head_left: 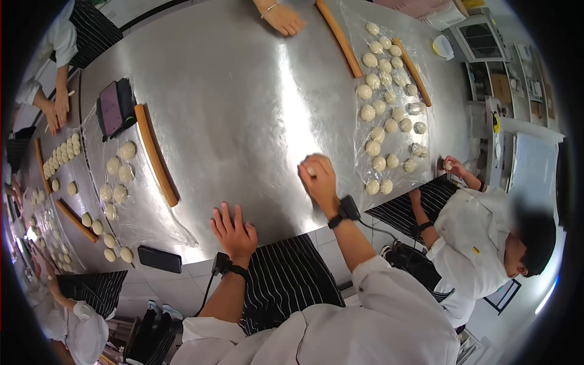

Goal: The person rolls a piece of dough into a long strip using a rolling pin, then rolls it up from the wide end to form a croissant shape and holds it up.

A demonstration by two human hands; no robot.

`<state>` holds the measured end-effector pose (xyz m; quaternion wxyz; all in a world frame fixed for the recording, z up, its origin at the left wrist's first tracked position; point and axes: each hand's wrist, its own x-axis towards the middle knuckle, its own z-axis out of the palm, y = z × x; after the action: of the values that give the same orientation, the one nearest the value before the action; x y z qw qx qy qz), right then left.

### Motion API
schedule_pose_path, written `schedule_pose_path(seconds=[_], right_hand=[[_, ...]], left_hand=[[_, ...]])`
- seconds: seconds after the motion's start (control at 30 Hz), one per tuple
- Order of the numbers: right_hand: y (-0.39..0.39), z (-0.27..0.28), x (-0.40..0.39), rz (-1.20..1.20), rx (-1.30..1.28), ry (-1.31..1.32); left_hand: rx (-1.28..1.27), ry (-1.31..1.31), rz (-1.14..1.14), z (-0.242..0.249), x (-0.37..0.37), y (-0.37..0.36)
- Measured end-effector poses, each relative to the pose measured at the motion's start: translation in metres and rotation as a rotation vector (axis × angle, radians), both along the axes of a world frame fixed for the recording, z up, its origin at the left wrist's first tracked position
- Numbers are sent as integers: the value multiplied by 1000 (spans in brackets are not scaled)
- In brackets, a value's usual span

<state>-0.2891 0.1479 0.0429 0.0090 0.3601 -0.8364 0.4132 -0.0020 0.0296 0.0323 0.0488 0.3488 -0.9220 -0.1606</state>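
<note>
My right hand is curled over the steel table, with a small piece of pale dough showing between its fingers and thumb. My left hand lies flat by the table's front edge, fingers spread, holding nothing. To the left of it, a black phone rests at the edge. Several dough balls sit under plastic film further left, beside a wooden rolling pin. Many more dough balls lie under clear film to the right of my right hand.
Two more rolling pins flank the right-hand dough. A tablet stands at the left. Co-workers' hands show at the far edge, at the left and at the right. A plastic tub sits at the back right.
</note>
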Motion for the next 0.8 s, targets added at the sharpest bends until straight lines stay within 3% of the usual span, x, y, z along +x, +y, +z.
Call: schedule_pose_path(seconds=[0.07, 0.13, 0.27, 0.33, 0.47, 0.53, 0.6, 0.7, 0.8], right_hand=[[37, -1, 40, -59, 25, -8], [22, 4, 73, -7, 131, 119], [-52, 12, 15, 165, 63, 93], [-48, 6, -5, 27, 28, 8], [22, 3, 31, 26, 58, 45], [22, -5, 61, 17, 90, 48], [-12, -1, 59, 184, 66, 39], [-59, 14, 6, 114, 12, -23], [-33, 11, 20, -31, 19, -37]], left_hand=[[0, 10, 5, 0, 0, 0], [-1, 28, -24, 1, 0, 1], [7, 15, -11, 2, -2, 1], [17, 9, 0, 4, -2, 0], [21, 27, -19, 5, 0, -2], [24, 19, -21, 3, 0, 1], [3, 11, -29, 4, 2, 2], [13, 32, -18, -1, 1, 1], [37, 6, -5, 3, -1, 2]])
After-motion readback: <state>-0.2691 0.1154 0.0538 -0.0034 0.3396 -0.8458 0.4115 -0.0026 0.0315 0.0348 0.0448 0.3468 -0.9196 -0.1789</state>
